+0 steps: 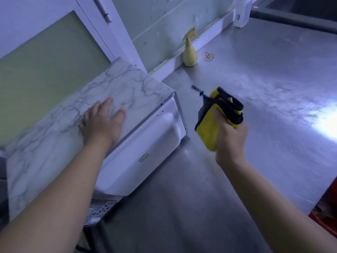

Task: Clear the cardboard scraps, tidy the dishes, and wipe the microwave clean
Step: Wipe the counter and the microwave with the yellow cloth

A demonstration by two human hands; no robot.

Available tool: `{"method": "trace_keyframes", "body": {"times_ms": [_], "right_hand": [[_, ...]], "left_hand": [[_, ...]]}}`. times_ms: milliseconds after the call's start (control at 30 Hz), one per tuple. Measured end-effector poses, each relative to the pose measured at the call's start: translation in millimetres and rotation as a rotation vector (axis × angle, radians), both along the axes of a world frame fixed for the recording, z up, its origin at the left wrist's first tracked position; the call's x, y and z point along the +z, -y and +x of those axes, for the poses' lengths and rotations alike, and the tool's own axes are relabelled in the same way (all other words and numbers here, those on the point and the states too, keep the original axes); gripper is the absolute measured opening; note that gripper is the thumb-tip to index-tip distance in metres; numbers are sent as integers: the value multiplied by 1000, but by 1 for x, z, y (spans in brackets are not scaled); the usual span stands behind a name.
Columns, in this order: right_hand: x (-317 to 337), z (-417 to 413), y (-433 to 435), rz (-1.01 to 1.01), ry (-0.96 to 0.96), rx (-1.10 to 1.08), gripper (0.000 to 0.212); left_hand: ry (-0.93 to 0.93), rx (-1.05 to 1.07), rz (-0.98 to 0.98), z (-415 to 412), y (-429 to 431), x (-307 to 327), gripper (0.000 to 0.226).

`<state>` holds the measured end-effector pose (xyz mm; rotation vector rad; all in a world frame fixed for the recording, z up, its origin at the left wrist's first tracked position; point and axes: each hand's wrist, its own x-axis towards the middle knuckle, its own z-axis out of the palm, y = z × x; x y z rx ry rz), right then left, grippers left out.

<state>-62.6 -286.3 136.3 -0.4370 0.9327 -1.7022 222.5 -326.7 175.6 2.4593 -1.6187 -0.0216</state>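
One steel counter (259,79), stained wall (160,21), microwave (155,137), cloth (207,132)

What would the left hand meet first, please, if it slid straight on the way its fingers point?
Nothing on the marbled microwave top: the left hand lies flat, and the way looks free to the far edge. Beyond it, probably the white cabinet frame; depth is unclear.

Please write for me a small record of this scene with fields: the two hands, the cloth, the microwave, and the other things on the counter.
left hand: rests flat, fingers straight, on the marble-patterned top of the microwave
right hand: grips the cloth above the counter, apart from the microwave
cloth: yellow, dark edge, bunched
microwave: white side, stands on the steel counter
other things: pale yellow spray bottle, upright; rubber bands beside it, not touching
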Motion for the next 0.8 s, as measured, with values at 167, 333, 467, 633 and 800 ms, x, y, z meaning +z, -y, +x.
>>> {"method": "trace_keyframes", "body": {"times_ms": [167,333,467,633,800], "right_hand": [[-21,63,7,-448,-1167,126,65],[-52,82,9,-457,-1156,347,71],[-48,75,14,-380,-1005,147,61],[-32,62,30,-211,-1002,246,109],[-32,61,28,-187,-968,301,108]], "left_hand": [[-10,-4,-12,-1,-2,-1,68],[-17,-7,-23,-1,-3,-2,66],[-12,-11,-26,-1,-3,-3,65],[-11,-12,-35,-1,-2,-2,64],[-1,-25,-52,-4,-2,-2,61]]}}
